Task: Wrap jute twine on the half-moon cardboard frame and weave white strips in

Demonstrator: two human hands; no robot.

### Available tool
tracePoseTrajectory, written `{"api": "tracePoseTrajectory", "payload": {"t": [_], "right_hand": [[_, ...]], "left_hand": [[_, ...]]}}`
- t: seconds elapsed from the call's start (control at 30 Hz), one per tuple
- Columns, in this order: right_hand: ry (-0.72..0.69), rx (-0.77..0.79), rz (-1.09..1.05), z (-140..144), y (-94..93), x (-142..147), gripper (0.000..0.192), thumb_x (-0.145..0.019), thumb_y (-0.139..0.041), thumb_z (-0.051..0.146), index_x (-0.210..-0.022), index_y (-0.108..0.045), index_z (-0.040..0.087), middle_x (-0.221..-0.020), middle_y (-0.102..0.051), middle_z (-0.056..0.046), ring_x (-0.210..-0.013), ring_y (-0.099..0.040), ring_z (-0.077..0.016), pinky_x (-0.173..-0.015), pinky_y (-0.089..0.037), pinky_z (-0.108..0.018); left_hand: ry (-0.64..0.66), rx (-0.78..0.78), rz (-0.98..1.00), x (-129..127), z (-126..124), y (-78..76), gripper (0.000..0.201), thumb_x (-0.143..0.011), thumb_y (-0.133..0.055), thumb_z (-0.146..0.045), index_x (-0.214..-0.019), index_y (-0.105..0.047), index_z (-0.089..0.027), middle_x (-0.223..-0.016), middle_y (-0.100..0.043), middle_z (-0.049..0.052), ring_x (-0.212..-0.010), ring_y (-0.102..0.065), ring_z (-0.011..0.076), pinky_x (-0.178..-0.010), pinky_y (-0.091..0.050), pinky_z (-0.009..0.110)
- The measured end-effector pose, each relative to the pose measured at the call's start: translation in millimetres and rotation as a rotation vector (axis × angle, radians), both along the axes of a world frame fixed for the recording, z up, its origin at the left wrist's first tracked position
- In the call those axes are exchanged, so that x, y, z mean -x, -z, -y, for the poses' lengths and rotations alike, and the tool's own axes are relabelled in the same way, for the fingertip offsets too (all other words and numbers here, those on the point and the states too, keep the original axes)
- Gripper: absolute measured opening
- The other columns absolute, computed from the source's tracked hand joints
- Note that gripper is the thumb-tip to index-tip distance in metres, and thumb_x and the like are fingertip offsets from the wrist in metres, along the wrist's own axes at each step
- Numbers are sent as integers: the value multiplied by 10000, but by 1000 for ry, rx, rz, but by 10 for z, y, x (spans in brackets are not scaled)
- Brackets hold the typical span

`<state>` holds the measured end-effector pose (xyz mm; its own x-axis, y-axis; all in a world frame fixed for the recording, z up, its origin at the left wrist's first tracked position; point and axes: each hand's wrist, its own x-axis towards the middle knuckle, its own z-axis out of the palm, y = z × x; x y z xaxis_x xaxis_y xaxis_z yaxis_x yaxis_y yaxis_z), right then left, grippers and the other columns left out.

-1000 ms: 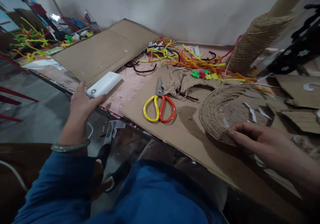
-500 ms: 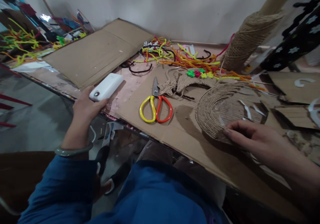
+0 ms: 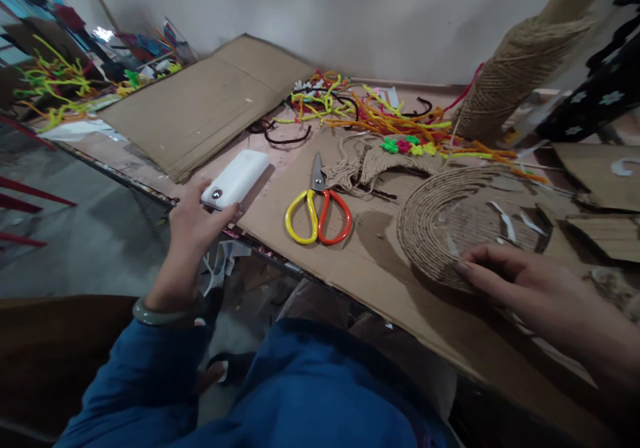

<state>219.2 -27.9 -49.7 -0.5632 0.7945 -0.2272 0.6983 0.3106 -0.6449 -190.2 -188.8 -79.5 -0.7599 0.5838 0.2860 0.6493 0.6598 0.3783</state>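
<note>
- Our left hand [image 3: 193, 225] is gripping the near end of a white power bank [image 3: 235, 179], fingers curled around it, right at the front edge of the surface [image 3: 150, 161].
- Our right hand [image 3: 520, 288] is lying flat with fingers spread loosely, fingertips touching the near rim of a round rope mat [image 3: 450, 225].
- The mat is sitting on a cardboard sheet [image 3: 380, 275] near the front edge.
- Scissors [image 3: 319, 205] with yellow and red handles are lying between the power bank and the mat.
- Bright fuzzy wires [image 3: 380, 118] are piling up near the back edge, beside a big rope spool [image 3: 520, 78].
</note>
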Motion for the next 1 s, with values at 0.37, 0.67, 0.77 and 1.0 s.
{"api": "tracePoseTrajectory", "payload": {"t": [0.37,0.67,0.77,1.0], "right_hand": [[11,-21,-31,5,-7,4,461,-704,-500,660,-658,-629,220,-614,-611,-35,-605,-534,-195,-598,-413,-326],[7,-22,-43,30,-23,20,451,-723,-517,651,-665,-623,216,-613,-605,-31,-605,-538,-189,-596,-412,-318],[-1,-18,-27,28,-40,19,430,-739,-509,626,-674,-620,215,-617,-605,-30,-604,-536,-187,-598,-410,-319],[-8,-19,-29,30,-34,15,416,-742,-507,605,-675,-612,208,-631,-611,-35,-627,-548,-193,-625,-420,-330]], "left_hand": [[-7,-30,3,-186,8,-22,592,-676,-641,-468,-1214,-587,-226,-1170,-672,78,-1047,-642,308,-945,-493,413],[57,31,31,-212,74,-90,708,-736,-576,-513,-1366,-449,-215,-1322,-588,97,-1153,-595,310,-987,-463,429],[72,20,-64,-294,94,-105,709,-739,-579,-485,-1363,-463,-169,-1349,-567,129,-1198,-559,336,-1021,-430,468],[124,-38,-122,-489,198,-310,663,-755,-569,-476,-1334,-501,-160,-1336,-581,111,-1238,-533,300,-1068,-395,399]]}}
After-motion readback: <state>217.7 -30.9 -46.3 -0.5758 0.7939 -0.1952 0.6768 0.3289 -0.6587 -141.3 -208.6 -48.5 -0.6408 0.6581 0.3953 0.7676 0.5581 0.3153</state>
